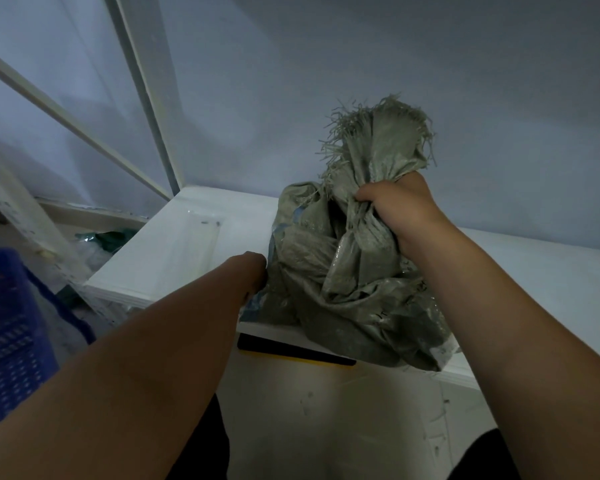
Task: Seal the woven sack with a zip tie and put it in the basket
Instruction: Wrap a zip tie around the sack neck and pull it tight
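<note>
1. Woven sack: grey-green and crumpled, standing at the front edge of the white counter. Its lower corner overhangs that edge, and its frayed mouth is bunched upward.
2. Right hand: we note its fingers clenched round the gathered neck just below the fraying, grasping the sack.
3. Left hand: touching the sack's left flank. Its fingers are hidden behind the fabric, so we cannot tell whether they grip or lie flat.
4. Zip tie: none that we can make out. A clear flat packet lies toward the counter's left edge, its contents too faint to name.
5. Basket: blue and slatted, below and beyond the counter's left edge, well apart from the sack.
6. Step in hand, as we judge it: gathering the neck ready for tying. To do it well we would:
   - hold the right grip tight and low, leaving a clear band of bunched fabric above the fist for the tie;
   - tuck stray folds into the bunch;
   - steady the body with the left hand so the sack does not slide off the front edge.
</note>
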`<action>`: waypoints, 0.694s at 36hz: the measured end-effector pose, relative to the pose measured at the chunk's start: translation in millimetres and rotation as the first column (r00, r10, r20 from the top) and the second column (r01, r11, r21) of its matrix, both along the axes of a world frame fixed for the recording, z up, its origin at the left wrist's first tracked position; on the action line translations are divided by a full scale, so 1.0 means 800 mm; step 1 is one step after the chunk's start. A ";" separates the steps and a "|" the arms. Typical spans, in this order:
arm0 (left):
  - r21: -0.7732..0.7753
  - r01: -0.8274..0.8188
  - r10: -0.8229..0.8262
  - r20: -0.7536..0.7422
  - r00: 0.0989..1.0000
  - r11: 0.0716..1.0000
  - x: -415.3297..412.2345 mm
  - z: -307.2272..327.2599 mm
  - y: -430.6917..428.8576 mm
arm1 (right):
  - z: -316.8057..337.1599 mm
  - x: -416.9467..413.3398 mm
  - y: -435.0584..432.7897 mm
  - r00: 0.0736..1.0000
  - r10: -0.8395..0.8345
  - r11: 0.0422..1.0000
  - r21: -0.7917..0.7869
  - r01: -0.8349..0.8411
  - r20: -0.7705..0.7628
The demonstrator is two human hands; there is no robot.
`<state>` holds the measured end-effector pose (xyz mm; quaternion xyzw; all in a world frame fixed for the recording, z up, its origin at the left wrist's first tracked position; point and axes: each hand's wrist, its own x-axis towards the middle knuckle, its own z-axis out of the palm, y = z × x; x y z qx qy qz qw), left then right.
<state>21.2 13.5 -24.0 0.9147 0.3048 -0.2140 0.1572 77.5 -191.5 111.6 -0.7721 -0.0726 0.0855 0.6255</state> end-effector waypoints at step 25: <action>-0.245 -0.249 0.268 0.045 0.962 0.937 0.031 0.013 0.042 | -0.004 0.010 0.001 0.999 0.015 0.999 0.032 -0.013 -0.043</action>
